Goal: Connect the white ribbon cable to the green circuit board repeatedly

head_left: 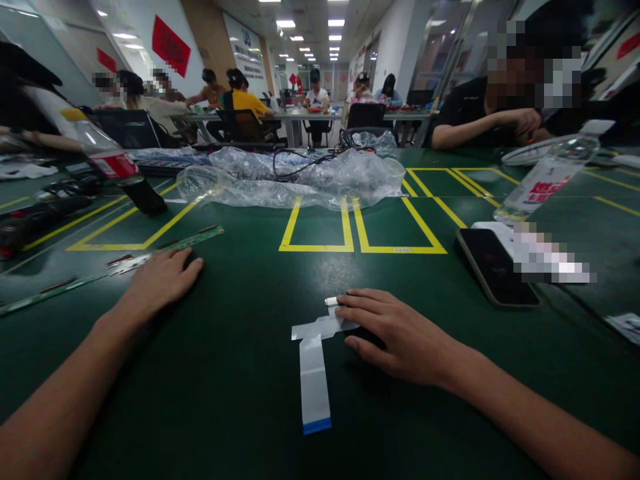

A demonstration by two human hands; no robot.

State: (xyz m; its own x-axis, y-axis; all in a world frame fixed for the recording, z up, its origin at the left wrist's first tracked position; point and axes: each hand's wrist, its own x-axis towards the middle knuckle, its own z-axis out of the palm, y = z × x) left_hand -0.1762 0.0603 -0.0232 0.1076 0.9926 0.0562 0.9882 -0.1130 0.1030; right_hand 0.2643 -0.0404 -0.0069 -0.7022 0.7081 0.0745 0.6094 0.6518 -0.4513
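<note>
A white flat ribbon cable (314, 377) with a blue end lies on the green table, folded across itself near its top, where a small silvery connector (332, 302) shows. My right hand (397, 330) rests beside it with fingers stretched out, their tips on or just over the connector end. Farther left, my left hand (163, 277) lies palm down, thumb apart from the fingers. Its fingers are at a long, narrow green circuit board (204, 235) and hide part of it; I cannot tell whether they press on it.
Clear plastic wrap (300, 177) with black cable stretches across the back. A cola bottle (117, 167) leans in view at left. At right are a phone (495, 267) and a water bottle (545, 177). Yellow tape (315, 249) marks the table. A person (485, 117) sits opposite, right.
</note>
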